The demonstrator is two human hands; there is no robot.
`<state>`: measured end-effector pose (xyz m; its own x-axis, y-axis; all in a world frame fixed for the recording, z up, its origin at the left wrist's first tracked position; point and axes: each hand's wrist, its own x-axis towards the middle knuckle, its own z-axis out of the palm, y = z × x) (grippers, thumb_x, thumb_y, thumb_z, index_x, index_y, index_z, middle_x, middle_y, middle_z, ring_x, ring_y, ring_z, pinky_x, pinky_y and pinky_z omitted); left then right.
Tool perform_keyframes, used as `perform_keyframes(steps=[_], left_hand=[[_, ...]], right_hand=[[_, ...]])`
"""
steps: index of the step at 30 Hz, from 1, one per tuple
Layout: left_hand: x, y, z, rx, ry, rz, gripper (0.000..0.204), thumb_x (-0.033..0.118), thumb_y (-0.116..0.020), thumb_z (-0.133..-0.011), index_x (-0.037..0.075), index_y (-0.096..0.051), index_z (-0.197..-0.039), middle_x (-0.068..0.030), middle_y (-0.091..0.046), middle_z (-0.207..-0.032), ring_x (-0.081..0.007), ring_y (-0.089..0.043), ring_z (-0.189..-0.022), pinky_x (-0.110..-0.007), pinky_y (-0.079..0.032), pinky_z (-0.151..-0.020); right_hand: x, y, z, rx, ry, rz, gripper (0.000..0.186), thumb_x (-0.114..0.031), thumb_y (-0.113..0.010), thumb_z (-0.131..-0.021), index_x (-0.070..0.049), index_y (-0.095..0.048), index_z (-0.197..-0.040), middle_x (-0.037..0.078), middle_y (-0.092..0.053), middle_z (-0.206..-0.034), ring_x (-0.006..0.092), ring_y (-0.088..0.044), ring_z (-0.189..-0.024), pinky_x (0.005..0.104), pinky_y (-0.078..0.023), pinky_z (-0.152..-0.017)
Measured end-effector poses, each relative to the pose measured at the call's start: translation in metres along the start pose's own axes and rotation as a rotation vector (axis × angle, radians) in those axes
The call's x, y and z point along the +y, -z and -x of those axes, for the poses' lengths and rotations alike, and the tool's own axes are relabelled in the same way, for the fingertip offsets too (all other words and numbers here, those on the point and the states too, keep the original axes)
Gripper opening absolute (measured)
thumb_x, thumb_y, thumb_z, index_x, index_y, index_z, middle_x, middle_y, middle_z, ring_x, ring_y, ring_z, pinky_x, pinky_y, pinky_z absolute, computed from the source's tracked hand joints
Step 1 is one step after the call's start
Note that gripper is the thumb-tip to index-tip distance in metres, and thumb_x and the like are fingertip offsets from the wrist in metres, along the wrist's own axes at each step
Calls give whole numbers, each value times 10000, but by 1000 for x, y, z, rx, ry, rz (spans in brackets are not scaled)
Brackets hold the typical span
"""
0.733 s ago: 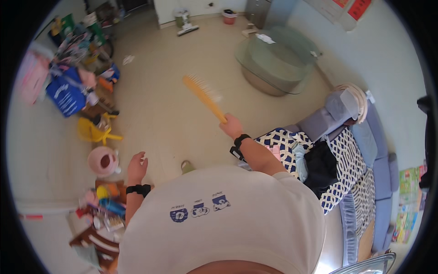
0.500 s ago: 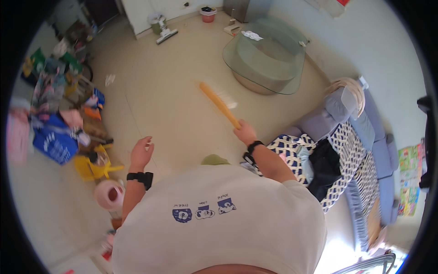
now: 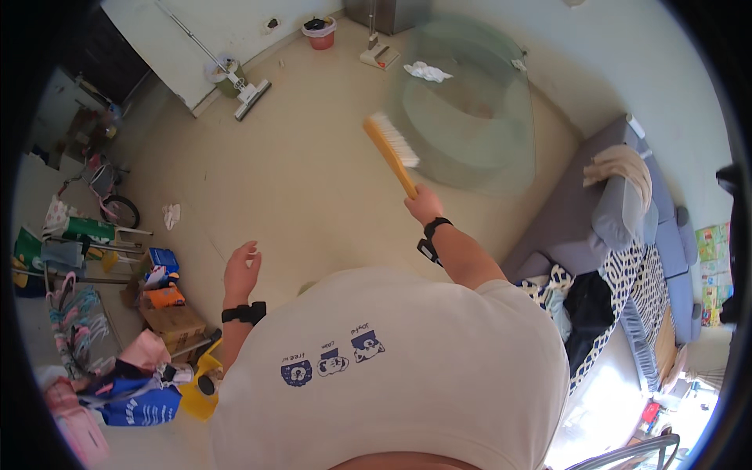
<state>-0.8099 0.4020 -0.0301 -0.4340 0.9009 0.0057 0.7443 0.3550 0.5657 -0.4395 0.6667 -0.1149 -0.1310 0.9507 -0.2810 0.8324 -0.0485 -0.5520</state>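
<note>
The right hand [image 3: 424,205] clasps the brush [image 3: 388,153] by its near end, its length slanting far-left, the empty left hand [image 3: 242,270] loosely curled.

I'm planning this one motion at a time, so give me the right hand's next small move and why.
Probably a short reach forward and rightward, toward the green-tinted glass table. The right hand grips the long yellow-orange brush with white bristles by its handle, the bristles face the table's side in this view, and a crumpled white tissue or cloth lies on the table.
</note>
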Motion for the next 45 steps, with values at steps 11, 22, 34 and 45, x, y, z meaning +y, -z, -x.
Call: perform_keyframes(steps=[11, 22, 34, 45], left_hand=[[-112, 25, -320, -134, -63, -26, 273, 200, -581, -851, 90, -602, -1100, -98, -635, -971, -215, -628, -843, -335, -496, -737], [-38, 1, -678, -345, -468, 16, 258, 187, -581, -853, 78, -598, -1086, -95, -623, -969, -212, -625, -840, -318, -498, -723], [36, -57, -948, -419, -467, 22, 280, 200, -592, -841, 88, -594, -1097, -89, -629, -966, -208, -628, -837, -325, -496, -718], [74, -172, -1242, -685, -595, -159, 279, 213, -586, -825, 103, -597, -1081, -75, -631, -955, -216, -629, -833, -346, -499, -735]], right_hand=[[-182, -49, -206, 49, -46, 18, 277, -235, -593, -739, -68, -567, -959, 155, -632, -897, 351, -594, -848, 428, -477, -738], [-191, -53, -335, 153, -357, -61, 306, -236, -586, -725, -82, -568, -988, 171, -635, -929, 365, -589, -904, 427, -485, -767], [-252, -1, -612, 192, -441, -111, 337, -261, -613, -704, -79, -582, -985, 165, -638, -935, 343, -601, -902, 424, -483, -767], [-283, -42, -754, 329, -674, -240, 347, -295, -623, -724, -61, -587, -978, 186, -634, -897, 363, -602, -854, 435, -479, -761]])
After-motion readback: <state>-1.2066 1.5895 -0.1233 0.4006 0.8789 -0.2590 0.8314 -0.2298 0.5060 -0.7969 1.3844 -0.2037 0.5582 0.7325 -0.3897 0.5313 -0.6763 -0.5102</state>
